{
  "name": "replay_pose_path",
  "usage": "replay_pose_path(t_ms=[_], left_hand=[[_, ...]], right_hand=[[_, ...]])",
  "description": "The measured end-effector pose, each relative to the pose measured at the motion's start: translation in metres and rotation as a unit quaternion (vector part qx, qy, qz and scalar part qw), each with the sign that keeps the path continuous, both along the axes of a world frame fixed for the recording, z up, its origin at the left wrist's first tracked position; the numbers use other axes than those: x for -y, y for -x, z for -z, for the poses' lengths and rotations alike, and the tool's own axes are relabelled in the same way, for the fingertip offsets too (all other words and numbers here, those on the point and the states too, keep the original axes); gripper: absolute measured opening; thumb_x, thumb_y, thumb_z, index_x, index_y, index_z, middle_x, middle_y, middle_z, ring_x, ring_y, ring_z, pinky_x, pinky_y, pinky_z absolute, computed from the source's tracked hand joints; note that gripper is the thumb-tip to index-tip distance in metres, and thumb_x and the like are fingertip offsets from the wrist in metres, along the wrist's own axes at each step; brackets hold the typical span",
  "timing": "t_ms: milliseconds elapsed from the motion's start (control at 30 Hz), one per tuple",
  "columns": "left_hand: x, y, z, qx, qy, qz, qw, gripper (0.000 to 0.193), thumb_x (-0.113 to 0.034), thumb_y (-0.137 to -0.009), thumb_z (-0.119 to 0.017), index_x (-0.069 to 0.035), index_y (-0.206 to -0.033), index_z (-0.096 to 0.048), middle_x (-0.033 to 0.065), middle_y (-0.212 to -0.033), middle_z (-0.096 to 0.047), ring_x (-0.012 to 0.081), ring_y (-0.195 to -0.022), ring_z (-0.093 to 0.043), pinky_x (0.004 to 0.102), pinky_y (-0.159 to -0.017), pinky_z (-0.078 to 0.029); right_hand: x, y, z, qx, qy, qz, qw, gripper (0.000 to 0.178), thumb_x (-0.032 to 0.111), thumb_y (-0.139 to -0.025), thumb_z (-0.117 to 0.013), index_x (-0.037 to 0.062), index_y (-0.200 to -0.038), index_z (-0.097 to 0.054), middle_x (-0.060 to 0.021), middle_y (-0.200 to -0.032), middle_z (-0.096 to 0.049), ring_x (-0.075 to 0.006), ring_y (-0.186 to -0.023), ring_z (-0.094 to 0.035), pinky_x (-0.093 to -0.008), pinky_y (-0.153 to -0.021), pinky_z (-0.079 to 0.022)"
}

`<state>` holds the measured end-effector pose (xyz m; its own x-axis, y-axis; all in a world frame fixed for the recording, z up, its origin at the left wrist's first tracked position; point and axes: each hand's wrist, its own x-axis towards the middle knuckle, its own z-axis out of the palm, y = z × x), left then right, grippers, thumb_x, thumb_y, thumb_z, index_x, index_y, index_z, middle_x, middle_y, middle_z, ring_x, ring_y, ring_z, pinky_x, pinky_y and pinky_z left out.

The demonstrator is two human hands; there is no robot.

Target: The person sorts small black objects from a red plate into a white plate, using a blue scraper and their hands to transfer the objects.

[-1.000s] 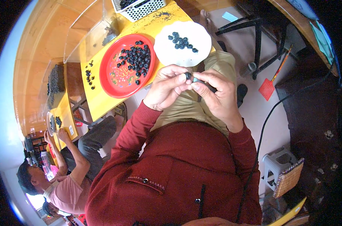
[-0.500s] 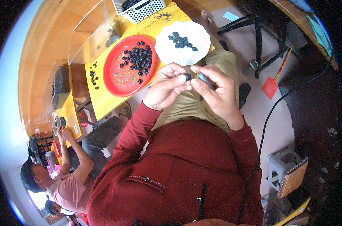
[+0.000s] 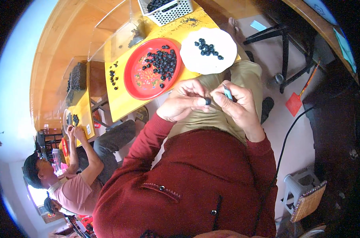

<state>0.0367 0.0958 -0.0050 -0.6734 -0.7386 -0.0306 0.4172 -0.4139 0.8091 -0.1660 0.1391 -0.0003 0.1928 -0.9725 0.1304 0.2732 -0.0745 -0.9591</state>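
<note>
From far away, I see the left hand [image 3: 184, 101] pinch one small dark ball [image 3: 207, 101] between thumb and fingers, maybe so it cannot roll away. The right hand [image 3: 238, 106] grips a thin blue tool [image 3: 227, 93], near that ball. I cannot tell if its fingertips pinch anything else. Many more balls [image 3: 164, 64] sit in the red tray [image 3: 129, 81]; its rim likely keeps them off the yellow table [image 3: 118, 109]. Fewer lie on the white plate [image 3: 224, 63], close to both hands.

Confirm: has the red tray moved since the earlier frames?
No. Against the yellow table, the red tray keeps its place beside the white plate; the camera view shifted instead.
</note>
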Motion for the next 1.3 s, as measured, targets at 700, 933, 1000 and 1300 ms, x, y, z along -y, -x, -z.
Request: replay_pose_path(t_ms=[700,933,1000,1300], left_hand=[[0.083,0.006,-0.01,0.49,0.507,-0.202,0.68,0.02,-0.008,-0.078,-0.072,0.0,-0.097,-0.071,0.0169,-0.088,-0.07,0.0257,-0.076,-0.07,0.0326,-0.071,-0.054],[0.107,0.053,0.0,0.499,0.673,-0.068,0.542,0.028,-0.008,-0.074,-0.064,-0.007,-0.101,-0.071,0.0116,-0.101,-0.069,0.0309,-0.098,-0.061,0.0404,-0.086,-0.051],[0.112,0.057,0.004,0.49,0.692,-0.064,0.526,0.029,-0.009,-0.075,-0.062,-0.008,-0.102,-0.072,0.0085,-0.101,-0.069,0.0295,-0.1,-0.059,0.0403,-0.084,-0.052],[0.113,0.058,-0.001,0.483,0.682,-0.019,0.55,0.029,-0.006,-0.075,-0.065,-0.008,-0.103,-0.072,0.0101,-0.099,-0.068,0.0321,-0.086,-0.063,0.0385,-0.08,-0.053]], right_hand=[[-0.021,0.01,0.03,-0.049,-0.067,0.093,0.992,0.016,0.013,-0.092,-0.064,-0.0033,-0.09,-0.067,0.003,-0.07,-0.059,-0.0034,-0.067,-0.05,-0.0214,-0.06,-0.041],[-0.029,0.015,0.034,-0.048,-0.07,0.104,0.991,0.016,0.012,-0.093,-0.064,-0.003,-0.09,-0.067,0.0033,-0.07,-0.058,-0.0036,-0.067,-0.05,-0.0216,-0.059,-0.041],[-0.031,0.017,0.036,-0.046,-0.073,0.109,0.99,0.016,0.013,-0.093,-0.064,-0.0027,-0.09,-0.067,0.0036,-0.07,-0.057,-0.0036,-0.066,-0.049,-0.0216,-0.059,-0.04],[-0.035,0.023,0.042,-0.02,-0.073,0.12,0.99,0.017,0.014,-0.094,-0.063,-0.0019,-0.09,-0.067,0.006,-0.067,-0.053,-0.0022,-0.061,-0.044,-0.0206,-0.054,-0.035]])
